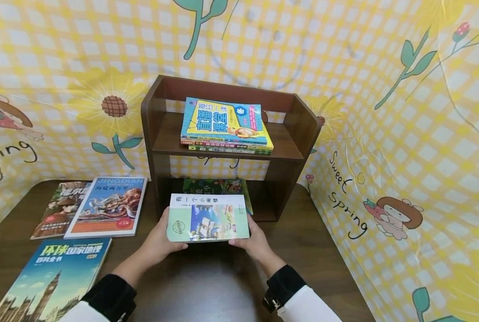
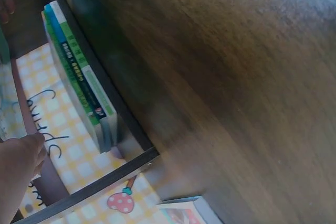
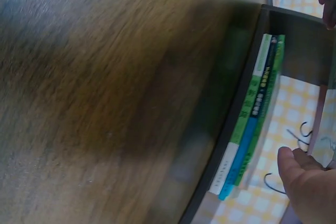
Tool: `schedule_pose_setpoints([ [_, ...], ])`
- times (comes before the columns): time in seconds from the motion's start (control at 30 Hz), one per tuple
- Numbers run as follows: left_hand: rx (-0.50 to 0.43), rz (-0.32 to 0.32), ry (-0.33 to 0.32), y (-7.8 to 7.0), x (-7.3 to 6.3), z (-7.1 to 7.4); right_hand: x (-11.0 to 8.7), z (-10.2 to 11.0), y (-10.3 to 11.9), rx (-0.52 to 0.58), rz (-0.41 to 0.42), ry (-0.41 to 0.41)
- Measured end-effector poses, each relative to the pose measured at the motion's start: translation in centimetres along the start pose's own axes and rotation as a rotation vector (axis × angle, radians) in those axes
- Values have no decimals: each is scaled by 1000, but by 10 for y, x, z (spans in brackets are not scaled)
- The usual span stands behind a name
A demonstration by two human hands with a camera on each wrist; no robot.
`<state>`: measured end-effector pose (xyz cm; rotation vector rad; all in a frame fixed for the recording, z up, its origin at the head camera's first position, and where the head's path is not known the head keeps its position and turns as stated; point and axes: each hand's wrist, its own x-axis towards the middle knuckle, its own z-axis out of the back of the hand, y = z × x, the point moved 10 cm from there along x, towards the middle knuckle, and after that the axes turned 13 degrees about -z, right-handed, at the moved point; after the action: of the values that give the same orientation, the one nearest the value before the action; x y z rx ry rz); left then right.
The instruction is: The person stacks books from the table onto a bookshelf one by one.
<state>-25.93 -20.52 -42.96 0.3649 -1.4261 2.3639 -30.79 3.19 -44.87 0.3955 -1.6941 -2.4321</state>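
Observation:
A light-green and white paperback book [image 1: 241, 226] with a picture on its cover is held level before the lower shelf. My left hand [image 1: 157, 241] grips its left edge, thumb at the near corner; my right hand [image 1: 257, 243] grips the right edge the same way. The fingers beneath the book are hidden. Behind it, a dark-green book [image 1: 217, 184] lies in the lower compartment. The left wrist view shows a stack of thin books [image 2: 79, 74] on that compartment's floor, and the right wrist view shows their spines [image 3: 252, 114].
The brown two-tier bookshelf [image 1: 293, 143] stands at the table's back. Several children's books [image 1: 225, 120] lie stacked on its upper tier. Left of it are a blue-covered book [image 1: 111, 205], a brown-covered one [image 1: 56, 212] and a large teal book [image 1: 56, 277]. Checked cloth [image 1: 368, 156] borders the table.

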Motion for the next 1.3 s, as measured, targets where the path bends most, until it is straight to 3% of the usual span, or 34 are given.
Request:
schedule_pose_setpoints([
  [0.23, -10, -4, -3, 16, 6, -8, 18, -1, -16, 25, -44, 21],
  [0.77, -59, 169, 51, 56, 11, -22, 36, -13, -42, 122, -120, 73],
  [0.97, -76, 163, 50, 62, 16, -26, 41, -13, -50, 138, -149, 69],
  [1.13, -70, 136, 38, 63, 19, -28, 41, -10, -47, 161, -158, 45],
  [1.3, -41, 153, 24, 64, 24, -29, 47, -5, -49, 149, -135, -52],
])
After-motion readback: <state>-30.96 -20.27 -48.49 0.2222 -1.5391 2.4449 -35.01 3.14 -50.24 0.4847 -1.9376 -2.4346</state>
